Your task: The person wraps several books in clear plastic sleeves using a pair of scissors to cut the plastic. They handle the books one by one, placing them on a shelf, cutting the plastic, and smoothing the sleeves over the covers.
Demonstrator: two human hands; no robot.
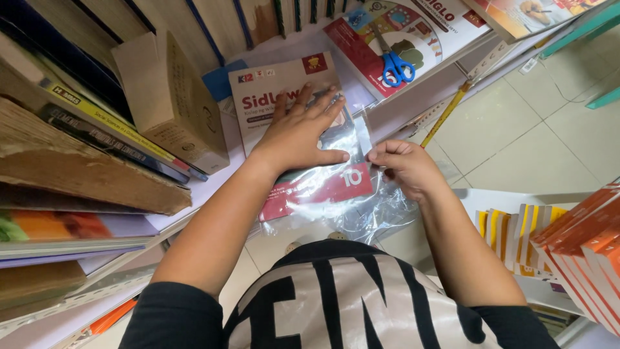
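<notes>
A white and red textbook (271, 90) lies flat on a shelf, partly covered by a clear plastic sheet (361, 207). My left hand (300, 132) presses flat on the book and plastic, fingers spread. At the book's right edge my right hand (403, 165) pinches the edge of the plastic sheet between thumb and fingers. The crinkled plastic hangs over the shelf's front edge toward my body.
Blue-handled scissors (394, 64) rest on a colourful book behind. A brown cardboard box (174, 103) and stacked books (84, 136) stand at left. A yellow ruler (445, 113) lies along the shelf edge. Orange and yellow books (568, 232) fill a rack at right, above a tiled floor (529, 136).
</notes>
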